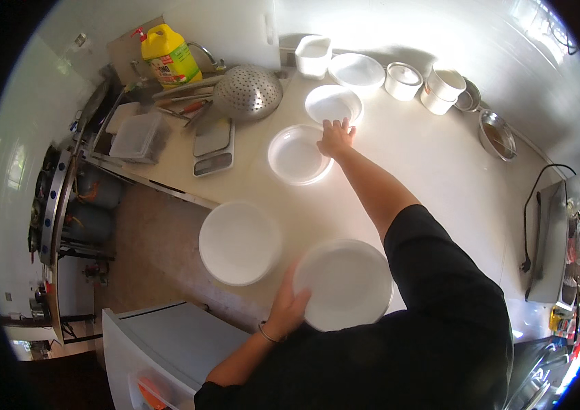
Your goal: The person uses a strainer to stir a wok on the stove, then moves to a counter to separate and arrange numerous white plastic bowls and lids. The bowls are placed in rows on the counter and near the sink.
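Observation:
My left hand (290, 305) grips the left edge of a white round piece (346, 284), a lid or a shallow tub, close to my body; the hand is slightly blurred. My right hand (337, 138) reaches over the table, its fingertips at the near rim of a white round plastic bowl (332, 101). Its palm lies over the right rim of a second such bowl (297, 156). Whether those fingers pinch a rim cannot be seen. Left of the piece in my left hand is another white round piece (238, 243) at the table's left edge.
A kitchen scale (213, 163) and a perforated metal strainer (249, 92) lie at left. White tubs (314, 57) and a lidded pot (403, 81) line the back wall, with a metal bowl (496, 134) farther right. A black cable (525, 220) lies at right.

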### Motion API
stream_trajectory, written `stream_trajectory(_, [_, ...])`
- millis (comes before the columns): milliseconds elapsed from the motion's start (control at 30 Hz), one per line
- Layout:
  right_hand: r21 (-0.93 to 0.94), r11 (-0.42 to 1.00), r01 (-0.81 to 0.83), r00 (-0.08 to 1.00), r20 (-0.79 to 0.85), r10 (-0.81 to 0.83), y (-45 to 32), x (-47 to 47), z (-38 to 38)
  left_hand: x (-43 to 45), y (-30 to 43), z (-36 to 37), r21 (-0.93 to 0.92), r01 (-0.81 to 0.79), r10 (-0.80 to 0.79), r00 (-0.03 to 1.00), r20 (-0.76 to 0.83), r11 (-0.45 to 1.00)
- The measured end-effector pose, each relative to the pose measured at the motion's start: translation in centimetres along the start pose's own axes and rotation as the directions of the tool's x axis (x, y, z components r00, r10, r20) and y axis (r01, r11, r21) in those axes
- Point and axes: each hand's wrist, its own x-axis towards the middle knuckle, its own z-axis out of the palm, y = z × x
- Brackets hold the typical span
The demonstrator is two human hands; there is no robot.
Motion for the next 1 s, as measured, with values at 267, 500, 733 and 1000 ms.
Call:
stream_trajectory(267, [0.096, 0.978, 0.185, 0.956, -0.249, -0.156, -1.8, 2.9, 0.4, 0.3, 0.3, 0.4, -0.016, 0.057, -0.057, 0.996, -0.062, 0.998])
stream_trajectory(500, [0.802, 0.506, 0.318, 0.492, 0.317, -0.811, 3.4, -12.1, -8.4, 1.3, 0.5, 1.1, 0.137, -0.074, 0.084, 0.994, -0.064, 0.988])
stream_trajectory(733, [0.709, 0.68, 0.187, 0.744, 0.349, -0.569, 10.1, -24.7, -10.0, 2.8, -0.3, -12.4, 0.742, 0.35, 0.369, 0.698, -0.614, 0.572])
stream_trajectory(1000, [0.927, 0.029, -0.374, 0.852, 0.356, -0.385, 13.8, -28.3, -6.7, 1.7, -6.7, -13.2, -0.395, 0.331, -0.47, 0.816, -0.337, 0.857])
